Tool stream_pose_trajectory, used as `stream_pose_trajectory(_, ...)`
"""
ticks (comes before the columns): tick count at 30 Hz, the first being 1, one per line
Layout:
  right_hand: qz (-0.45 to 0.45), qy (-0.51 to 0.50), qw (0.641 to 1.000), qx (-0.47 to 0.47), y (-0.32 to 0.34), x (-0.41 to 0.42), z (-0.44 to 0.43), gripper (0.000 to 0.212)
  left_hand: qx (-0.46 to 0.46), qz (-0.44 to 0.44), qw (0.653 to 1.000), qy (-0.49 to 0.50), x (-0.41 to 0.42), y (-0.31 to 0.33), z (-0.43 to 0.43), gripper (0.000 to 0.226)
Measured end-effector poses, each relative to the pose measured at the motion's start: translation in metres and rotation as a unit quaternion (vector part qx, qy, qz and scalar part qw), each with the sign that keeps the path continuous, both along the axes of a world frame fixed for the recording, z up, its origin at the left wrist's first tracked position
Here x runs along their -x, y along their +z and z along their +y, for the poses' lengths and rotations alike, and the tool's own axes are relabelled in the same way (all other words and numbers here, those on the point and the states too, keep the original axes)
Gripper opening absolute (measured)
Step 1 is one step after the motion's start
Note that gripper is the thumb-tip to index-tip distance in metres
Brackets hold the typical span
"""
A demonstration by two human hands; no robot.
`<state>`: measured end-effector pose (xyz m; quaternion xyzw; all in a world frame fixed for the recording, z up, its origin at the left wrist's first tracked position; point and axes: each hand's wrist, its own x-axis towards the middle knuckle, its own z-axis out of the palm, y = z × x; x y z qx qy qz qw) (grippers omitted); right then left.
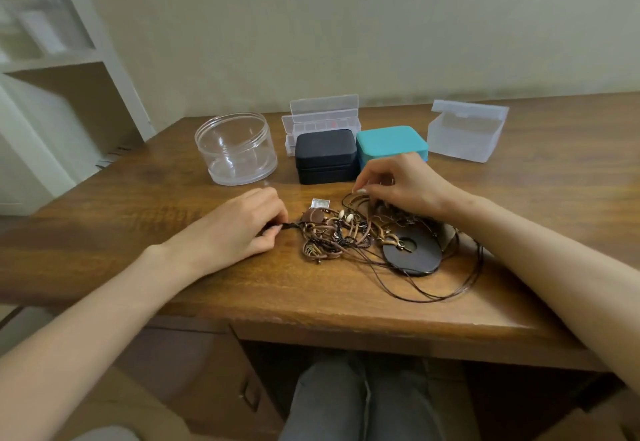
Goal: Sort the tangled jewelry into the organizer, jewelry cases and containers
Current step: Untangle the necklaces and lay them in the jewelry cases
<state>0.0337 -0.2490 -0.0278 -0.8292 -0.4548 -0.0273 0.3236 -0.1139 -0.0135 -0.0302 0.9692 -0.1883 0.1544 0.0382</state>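
A tangle of brown cord jewelry (343, 233) lies on the wooden desk (173, 198), with a large dark disc pendant (412, 253) and thin black cords looping out to the right. My left hand (239, 229) pinches a dark cord end at the tangle's left side. My right hand (401, 184) has its fingers curled over the tangle's far right part, pinching cords there. Behind stand a closed black jewelry case (325, 156), a closed teal case (391, 143), a clear compartment organizer (322, 118) with its lid up, a round clear container (235, 150) and a frosted box (464, 132) with its lid open.
A small silver square piece (320, 203) lies just behind the tangle. White shelving (69, 60) stands at the left beyond the desk edge. A drawer with a handle (249, 395) sits below the desk's front edge, near my knees.
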Motion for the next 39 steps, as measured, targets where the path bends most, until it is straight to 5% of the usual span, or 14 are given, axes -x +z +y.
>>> stream_pose_trajectory(7,0.026,0.0,0.999,-0.044,0.0,0.008,-0.001,0.012,0.251,0.038,0.964,0.073,0.003,0.024,-0.005,0.011)
stream_pose_trajectory(10,0.13,0.03,0.985,-0.106,0.011,0.016,0.001,0.014,0.426,0.025,0.903,0.053,-0.011,0.046,-0.022,0.015)
stream_pose_trajectory(15,0.392,0.113,0.895,-0.18,0.042,0.023,0.023,0.049,0.586,0.102,0.804,0.016,-0.067,0.062,-0.053,0.021)
stream_pose_trajectory(20,0.449,0.109,0.872,-0.159,0.051,-0.004,0.02,0.037,0.671,0.163,0.721,-0.045,-0.103,0.07,-0.05,0.021)
stream_pose_trajectory(26,0.424,0.142,0.883,-0.142,0.037,0.015,0.016,0.02,0.826,0.196,0.526,-0.052,-0.12,0.047,-0.039,0.019)
stream_pose_trajectory(31,0.398,0.182,0.874,-0.21,0.047,0.016,0.009,0.018,0.885,0.182,0.426,-0.048,-0.125,0.04,-0.026,0.022)
stream_pose_trajectory(36,0.371,0.228,0.867,-0.242,0.049,0.009,0.003,0.023,0.961,0.181,0.19,-0.089,-0.125,0.04,-0.02,0.015)
stream_pose_trajectory(38,0.358,0.246,0.864,-0.256,0.05,0.005,-0.001,0.024,0.96,0.191,0.179,-0.101,-0.125,0.039,-0.018,0.015)
stream_pose_trajectory(39,0.349,0.25,0.865,-0.26,0.05,0.003,-0.002,0.024,0.951,0.192,0.222,-0.094,-0.125,0.039,-0.018,0.016)
